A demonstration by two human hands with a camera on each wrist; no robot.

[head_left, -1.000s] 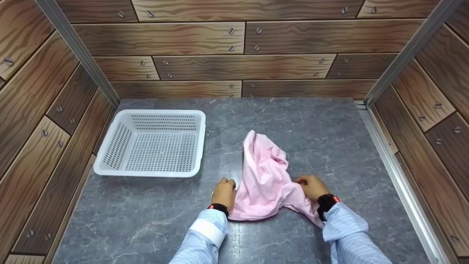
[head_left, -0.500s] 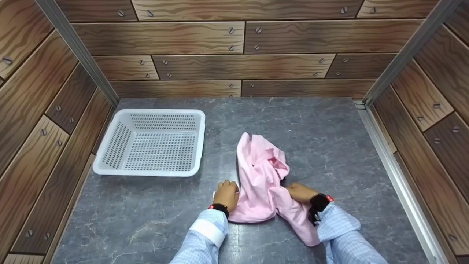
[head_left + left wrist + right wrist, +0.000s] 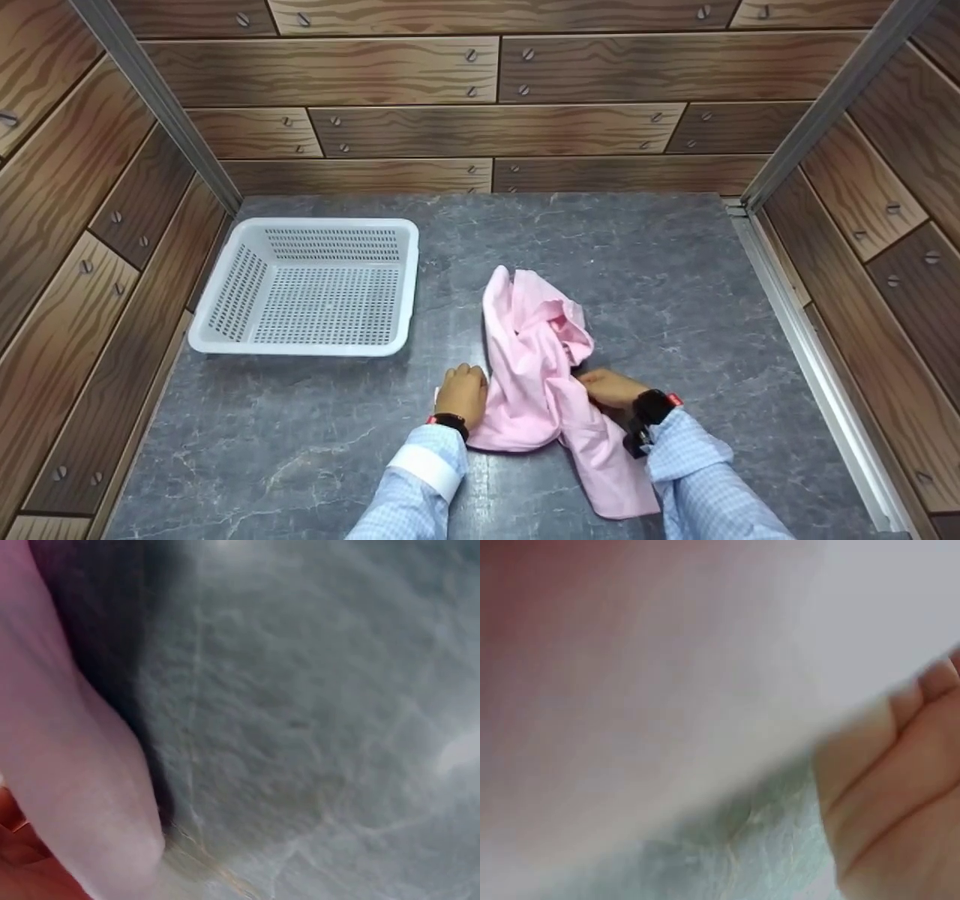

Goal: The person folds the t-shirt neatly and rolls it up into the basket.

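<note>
A crumpled pink garment [image 3: 525, 375] lies on the grey marbled surface, with a sleeve-like part trailing toward the person at the lower right. At its left edge my left hand [image 3: 462, 396] grips the fabric with curled fingers; a bit of cloth shows on the hand's far side. On the right, my right hand [image 3: 611, 388] holds the garment where the sleeve-like part begins, its fingertips hidden by the fabric. Pink cloth [image 3: 82, 765] hangs across the left wrist view. Close, blurred cloth [image 3: 645, 705] fills much of the right wrist view, beside the palm.
A white perforated plastic basket [image 3: 411, 300] stands to the left, with nothing in it. Wood-patterned panels [image 3: 405, 131] wall the back and both sides, and a metal rail [image 3: 814, 360] runs along the right edge.
My right hand has moved left and a little nearer the person. The sleeve-like part now stretches further toward the front, and the garment's far end has shifted slightly left. The left hand stays nearly still.
</note>
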